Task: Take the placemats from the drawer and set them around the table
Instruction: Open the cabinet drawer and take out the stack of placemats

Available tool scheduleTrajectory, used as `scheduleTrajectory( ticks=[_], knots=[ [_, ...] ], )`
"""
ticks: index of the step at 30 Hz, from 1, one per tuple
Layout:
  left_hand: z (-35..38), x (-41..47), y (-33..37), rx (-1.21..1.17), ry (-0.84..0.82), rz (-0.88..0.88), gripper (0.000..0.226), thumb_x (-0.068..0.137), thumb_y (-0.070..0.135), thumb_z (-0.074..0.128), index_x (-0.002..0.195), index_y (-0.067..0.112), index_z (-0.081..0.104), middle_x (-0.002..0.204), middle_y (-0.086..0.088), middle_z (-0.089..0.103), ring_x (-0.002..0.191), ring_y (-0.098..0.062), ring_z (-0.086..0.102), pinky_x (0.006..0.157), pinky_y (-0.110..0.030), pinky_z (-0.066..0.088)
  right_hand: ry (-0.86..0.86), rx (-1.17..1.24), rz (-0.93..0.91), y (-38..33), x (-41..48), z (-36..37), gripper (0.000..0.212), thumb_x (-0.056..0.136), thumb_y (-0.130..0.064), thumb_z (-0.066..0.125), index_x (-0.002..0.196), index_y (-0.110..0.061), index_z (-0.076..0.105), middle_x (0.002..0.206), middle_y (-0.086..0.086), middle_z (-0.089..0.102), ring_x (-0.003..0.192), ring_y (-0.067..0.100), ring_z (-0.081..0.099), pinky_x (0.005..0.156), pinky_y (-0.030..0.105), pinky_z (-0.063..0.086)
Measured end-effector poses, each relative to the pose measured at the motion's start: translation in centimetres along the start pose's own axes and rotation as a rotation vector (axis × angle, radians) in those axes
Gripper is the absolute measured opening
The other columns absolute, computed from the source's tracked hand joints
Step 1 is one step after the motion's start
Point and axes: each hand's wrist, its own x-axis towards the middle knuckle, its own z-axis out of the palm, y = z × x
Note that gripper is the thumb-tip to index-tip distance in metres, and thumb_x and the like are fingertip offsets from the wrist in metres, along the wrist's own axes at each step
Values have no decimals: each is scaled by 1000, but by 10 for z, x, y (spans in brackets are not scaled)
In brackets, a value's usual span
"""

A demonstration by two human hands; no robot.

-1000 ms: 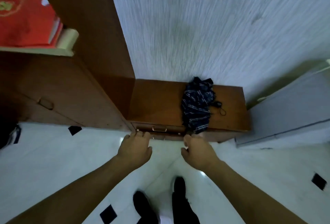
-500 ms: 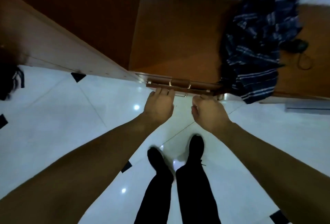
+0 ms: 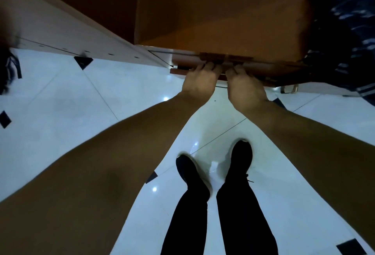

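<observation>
Drawer (image 3: 269,67) is sitting just under the front edge of the brown bench (image 3: 223,11), straight ahead of us and beyond our black shoes (image 3: 191,173). We are hooking onto it with both grips side by side. Our left grip (image 3: 199,81) is curling its fingers over the drawer's top edge, and our right grip (image 3: 244,88), just beside it, is clamping on the same edge. A dark striped cloth (image 3: 349,31) is lying on the bench at the right, hanging over its front. We are standing on a white tiled floor (image 3: 60,112).
</observation>
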Motion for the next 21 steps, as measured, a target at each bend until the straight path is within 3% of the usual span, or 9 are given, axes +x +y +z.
scheduleTrajectory(
  ticks=[6, 12, 17, 21],
  knots=[
    [14, -14, -1, -45, 55, 5, 35, 87, 4, 51, 117, 17, 65, 110, -9, 69, 108, -30, 59, 81, -42, 50, 100, 24, 41, -6, -9, 19, 33, 83, 8, 54, 115, 1, 59, 112, 25, 60, 90, 42, 62, 75, 44, 51],
    [39, -80, 9, -25, 110, 43, 34, 75, 4, 48, 102, 11, 68, 92, -10, 68, 88, -33, 61, 71, -39, 42, 50, 32, 55, -27, -67, 42, 27, 80, 7, 54, 106, 3, 62, 105, 24, 63, 82, 38, 63, 72, 41, 51],
    [59, -163, 33, -31, -100, -9, 35, 74, 14, 61, 108, 6, 61, 97, -17, 64, 89, -37, 58, 73, -44, 45, 83, 17, -3, -51, -147, 63, 34, 77, 2, 52, 107, 1, 69, 93, 17, 70, 72, 32, 67, 66, 36, 56],
    [55, -202, 44, -55, -271, -61, 47, 72, 14, 63, 117, 2, 59, 103, -20, 64, 91, -40, 60, 76, -44, 49, 2, 12, 38, -64, -180, 67, 45, 71, 0, 70, 116, 3, 68, 105, 20, 71, 89, 36, 69, 77, 39, 57]
  ],
)
